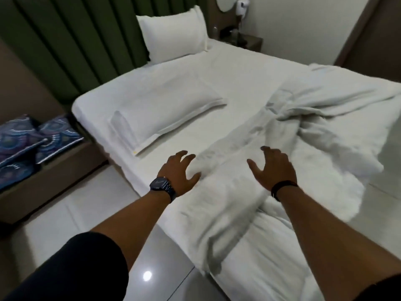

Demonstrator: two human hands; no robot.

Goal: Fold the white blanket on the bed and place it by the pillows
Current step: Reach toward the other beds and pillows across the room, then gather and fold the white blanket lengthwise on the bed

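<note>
The bed [227, 68] is wide, and the white blanket [282, 127] lies crumpled across its near and right side, one bunched ridge running toward me and an edge spilling over the side. If I grab only that ridge, I expect the rest to drag and slide to the floor. The pillows [165, 109] sit well apart, up left. My left hand [179, 170] and right hand [274, 170] hover over it, fingers spread, holding nothing.

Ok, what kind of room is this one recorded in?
Probably a hotel bedroom: a bed with all-white linen and two white pillows, a green padded headboard wall, and what looks like a wall-mounted hairdryer above the nightstand.
</note>
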